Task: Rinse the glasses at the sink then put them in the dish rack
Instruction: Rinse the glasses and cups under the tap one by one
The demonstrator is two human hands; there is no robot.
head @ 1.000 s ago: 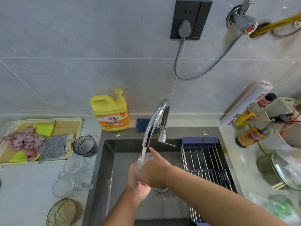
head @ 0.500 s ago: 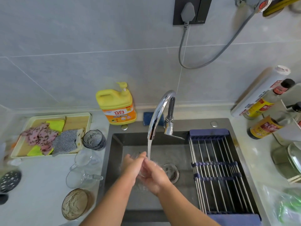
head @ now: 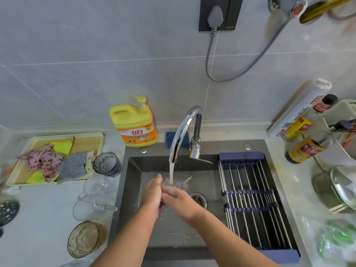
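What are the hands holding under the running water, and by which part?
A clear glass, clasped by its sides between the left hand and right hand; the exact grip is blurred.

Person's arms: two bare forearms, uncovered as far as the lower edge of view, ending in bare left hand (head: 152,191) and right hand (head: 180,199).
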